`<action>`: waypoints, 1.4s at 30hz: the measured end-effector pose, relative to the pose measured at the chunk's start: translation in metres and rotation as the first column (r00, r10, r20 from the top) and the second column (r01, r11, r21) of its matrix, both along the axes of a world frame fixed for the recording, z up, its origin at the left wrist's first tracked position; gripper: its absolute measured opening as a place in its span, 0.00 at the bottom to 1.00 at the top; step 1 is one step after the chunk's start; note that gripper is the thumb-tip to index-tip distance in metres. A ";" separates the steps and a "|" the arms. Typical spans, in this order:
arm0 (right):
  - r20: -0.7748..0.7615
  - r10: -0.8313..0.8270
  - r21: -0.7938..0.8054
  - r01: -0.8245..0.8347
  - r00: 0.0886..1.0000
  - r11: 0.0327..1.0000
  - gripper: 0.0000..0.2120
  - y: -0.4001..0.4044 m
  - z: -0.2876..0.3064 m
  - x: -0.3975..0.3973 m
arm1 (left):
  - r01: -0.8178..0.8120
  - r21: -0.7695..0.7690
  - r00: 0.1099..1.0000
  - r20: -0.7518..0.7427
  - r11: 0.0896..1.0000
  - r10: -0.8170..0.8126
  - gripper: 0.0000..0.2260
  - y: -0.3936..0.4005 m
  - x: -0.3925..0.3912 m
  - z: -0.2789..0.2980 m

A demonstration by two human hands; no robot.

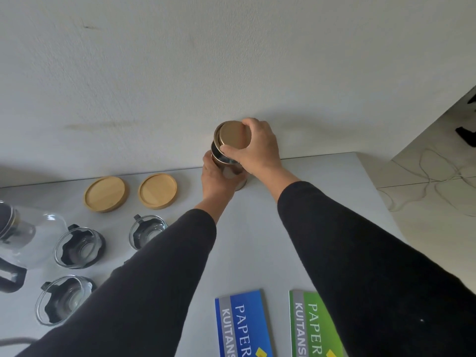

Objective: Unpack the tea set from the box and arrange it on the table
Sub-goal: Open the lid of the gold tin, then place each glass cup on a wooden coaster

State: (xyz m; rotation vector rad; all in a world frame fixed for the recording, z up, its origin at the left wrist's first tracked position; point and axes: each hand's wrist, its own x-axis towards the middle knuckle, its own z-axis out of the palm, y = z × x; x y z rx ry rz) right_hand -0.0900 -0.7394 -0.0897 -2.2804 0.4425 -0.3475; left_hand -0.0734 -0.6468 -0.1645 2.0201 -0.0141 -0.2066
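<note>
A person in long black sleeves reaches both arms across a pale grey counter [270, 228] toward its far edge, where it meets a white wall [231, 60]. A shiny metal canister [233, 168] stands upright there, near the centre of the far edge. The left hand [216, 176] wraps its grip around the canister's body from the left side. The right hand [257, 145] grasps a round gold lid [235, 136] from above and the right, thumb on the near rim; the lid sits tilted over the canister's mouth, with a gap showing on its left side.

To the left of the canister, two round wooden coasters [105, 194] lie flat side by side near the far edge. Nearer and further left stand three glass cups [78, 247] with black holders, one partly hidden by the left sleeve. At the far left edge of the view sits a glass teapot [28, 238] with black fittings, only partly seen.

At the near edge lie a blue receipt book [243, 325] and, to its right, a green receipt book [314, 328], partly covered by the right sleeve.
</note>
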 end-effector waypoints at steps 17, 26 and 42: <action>-0.144 -0.066 -0.092 0.054 0.987 0.994 0.38 0.057 -0.089 -0.095 | 0.261 0.539 0.965 -0.163 0.801 -0.205 0.26 0.075 -0.041 -0.039; -0.291 -0.039 -0.089 0.014 0.956 0.996 0.38 0.060 -0.112 -0.094 | 0.309 0.583 0.951 -0.165 0.751 -0.263 0.25 0.079 -0.040 -0.041; -0.359 -0.044 -0.143 -0.009 0.932 0.990 0.34 0.097 -0.081 -0.096 | 0.300 0.476 0.948 -0.049 0.826 -0.316 0.19 0.133 -0.045 0.006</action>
